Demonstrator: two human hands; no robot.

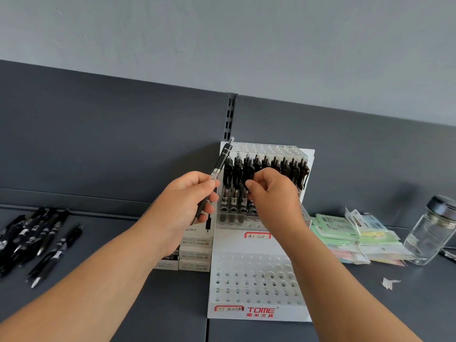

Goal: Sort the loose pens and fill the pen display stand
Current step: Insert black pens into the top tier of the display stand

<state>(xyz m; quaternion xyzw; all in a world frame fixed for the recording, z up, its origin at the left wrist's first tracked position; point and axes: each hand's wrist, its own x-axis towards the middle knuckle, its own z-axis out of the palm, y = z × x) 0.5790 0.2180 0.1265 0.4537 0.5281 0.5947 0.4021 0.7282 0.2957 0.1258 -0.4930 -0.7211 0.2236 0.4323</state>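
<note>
Upright, black pens (233,178) in display stand (259,245), left hand (187,196) gripping a pen (220,161)

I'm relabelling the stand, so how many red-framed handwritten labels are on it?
2. Upper label: on the display stand below the filled pens. Lower label: front edge, left of the TOME logo. The right hand may hide others.

The left hand (187,196) grips a tilted pen (220,164). The right hand (274,193) pinches a racked pen (248,169) in the stand (232,245).
</note>
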